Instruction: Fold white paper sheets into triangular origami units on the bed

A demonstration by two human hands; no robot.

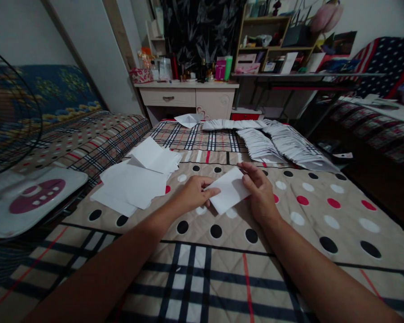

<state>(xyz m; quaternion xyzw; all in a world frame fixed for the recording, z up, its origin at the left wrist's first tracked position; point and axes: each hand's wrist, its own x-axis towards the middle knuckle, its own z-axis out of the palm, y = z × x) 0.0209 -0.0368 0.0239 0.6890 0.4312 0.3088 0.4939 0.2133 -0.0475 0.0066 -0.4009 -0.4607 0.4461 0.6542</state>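
Note:
A small white folded sheet of paper (229, 190) is held just above the dotted bedspread, tilted, between my two hands. My left hand (198, 192) pinches its left corner, thumb on top and fingers underneath. At the opposite end, my right hand (260, 190) has its thumb against the right edge, with the fingers curved around beyond it. To the left of my hands lies a loose pile of white paper sheets (134, 181), the top one creased and partly raised. Beyond my right hand, rows of stacked folded papers (261, 146) overlap one another on the bed.
The patterned bedspread (218, 273) covers the bed under my arms. One loose white paper (188, 119) lies at its far edge. A white plastic stool (77, 177) stands at the left, near a fan (37, 116). Behind are a cluttered dresser (168, 96) and shelves (265, 48).

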